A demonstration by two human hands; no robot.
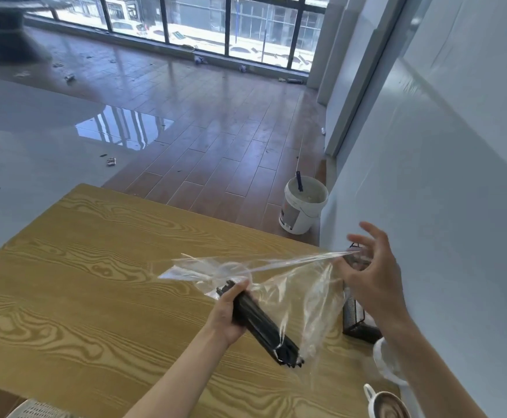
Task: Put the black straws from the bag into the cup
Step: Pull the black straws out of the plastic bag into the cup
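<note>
Over the bench (65, 282), the left hand (228, 315) clenches the black straws (258, 324) half out of the clear bag (300, 285), whose film the right hand (370, 276) pinches taut, so clinging plastic may scatter them short of the cup (355, 318).

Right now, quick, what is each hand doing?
Left hand: closed around the bundle of black straws.
Right hand: pinching the edge of the clear plastic bag, other fingers spread.
</note>
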